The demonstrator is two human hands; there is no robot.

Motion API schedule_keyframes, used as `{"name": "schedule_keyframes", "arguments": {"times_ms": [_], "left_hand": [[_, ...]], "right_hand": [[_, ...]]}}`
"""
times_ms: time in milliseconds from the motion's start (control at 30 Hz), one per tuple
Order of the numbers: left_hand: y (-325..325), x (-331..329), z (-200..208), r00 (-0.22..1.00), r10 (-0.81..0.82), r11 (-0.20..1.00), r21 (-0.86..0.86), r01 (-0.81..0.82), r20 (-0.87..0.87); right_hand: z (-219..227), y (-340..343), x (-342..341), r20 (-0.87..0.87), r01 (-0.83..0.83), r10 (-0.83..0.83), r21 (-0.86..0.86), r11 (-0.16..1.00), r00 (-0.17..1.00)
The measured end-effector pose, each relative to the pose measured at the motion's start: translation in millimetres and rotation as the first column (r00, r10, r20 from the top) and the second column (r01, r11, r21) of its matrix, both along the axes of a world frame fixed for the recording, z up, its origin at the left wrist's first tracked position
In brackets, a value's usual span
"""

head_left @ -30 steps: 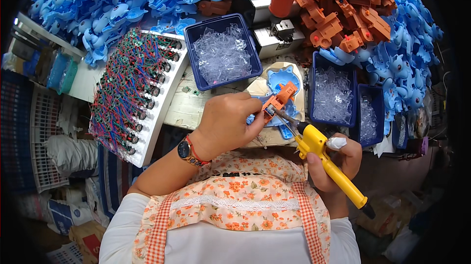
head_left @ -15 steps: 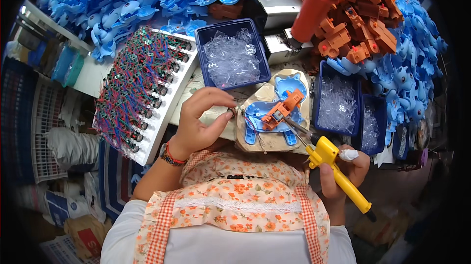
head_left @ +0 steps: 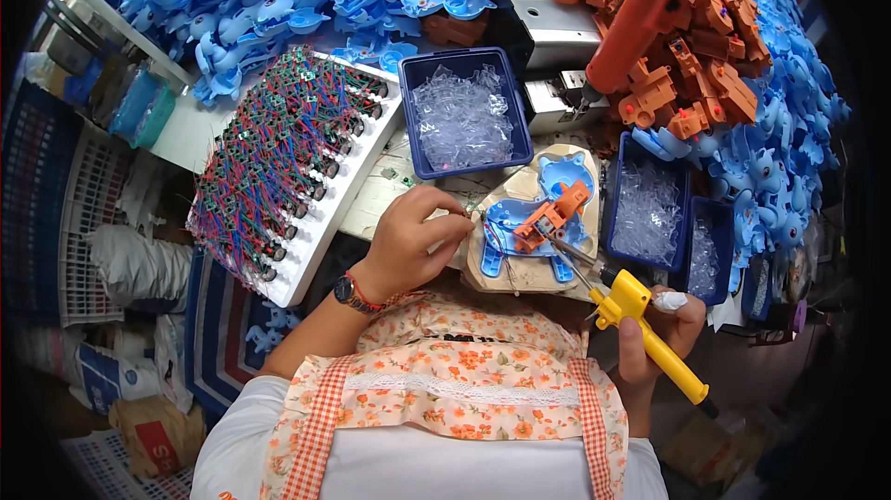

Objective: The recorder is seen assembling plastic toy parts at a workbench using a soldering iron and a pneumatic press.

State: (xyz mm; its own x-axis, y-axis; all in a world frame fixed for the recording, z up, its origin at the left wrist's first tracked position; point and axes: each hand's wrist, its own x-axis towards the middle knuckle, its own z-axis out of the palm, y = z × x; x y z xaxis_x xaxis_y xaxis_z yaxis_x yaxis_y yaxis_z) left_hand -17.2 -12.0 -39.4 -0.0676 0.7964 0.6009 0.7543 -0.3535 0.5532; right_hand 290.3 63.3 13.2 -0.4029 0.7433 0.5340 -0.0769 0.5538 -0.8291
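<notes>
My right hand (head_left: 680,325) grips a yellow soldering gun (head_left: 624,298), its metal tip slanting up and left to touch or nearly touch an orange plastic housing (head_left: 568,205). That housing lies across a light-blue animal-shaped toy shell (head_left: 504,214), which rests in a beige holder block (head_left: 484,277). Thin wires run over the shell's left side. Just left of the block, my left hand (head_left: 413,245) is closed with thumb and fingers pinched together; whatever sits between the fingertips is too small and hidden to name. A white wrap covers one right finger.
Left of my hand, a white foam tray (head_left: 357,161) carries many wired circuit boards. Blue bins (head_left: 415,161) of clear plastic pieces stand behind and right of the block. Piles of blue shells (head_left: 278,12) and orange housings (head_left: 705,82) surround the bench. An orange-red tool (head_left: 631,26) hangs overhead.
The whole view has shifted, moving the bench slightly rightward in the picture. My left fingers have curled closer together at the block's left edge. The soldering gun stays at the orange housing.
</notes>
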Motion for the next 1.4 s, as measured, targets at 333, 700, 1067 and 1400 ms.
{"name": "schedule_keyframes", "arguments": {"times_ms": [333,700,1067,1400], "left_hand": [[-8,17,24,0.947,0.045,0.999,-0.022,-0.04,0.317],[11,40,35,0.994,0.087,0.995,-0.049,-0.084,0.06],[11,49,26,0.969,0.142,0.989,-0.023,-0.149,-0.2],[11,48,22,0.984,0.15,0.987,0.079,-0.142,-0.102]], "right_hand": [[-5,-1,9,0.024,0.015,-0.015,-0.002,1.0,1.0],[-3,7,0,0.137,0.036,-0.086,0.336,0.941,0.987],[-2,11,-2,0.175,-0.005,-0.076,0.418,0.908,0.982],[5,16,-10,0.202,-0.09,-0.009,0.475,0.876,0.979]]}}
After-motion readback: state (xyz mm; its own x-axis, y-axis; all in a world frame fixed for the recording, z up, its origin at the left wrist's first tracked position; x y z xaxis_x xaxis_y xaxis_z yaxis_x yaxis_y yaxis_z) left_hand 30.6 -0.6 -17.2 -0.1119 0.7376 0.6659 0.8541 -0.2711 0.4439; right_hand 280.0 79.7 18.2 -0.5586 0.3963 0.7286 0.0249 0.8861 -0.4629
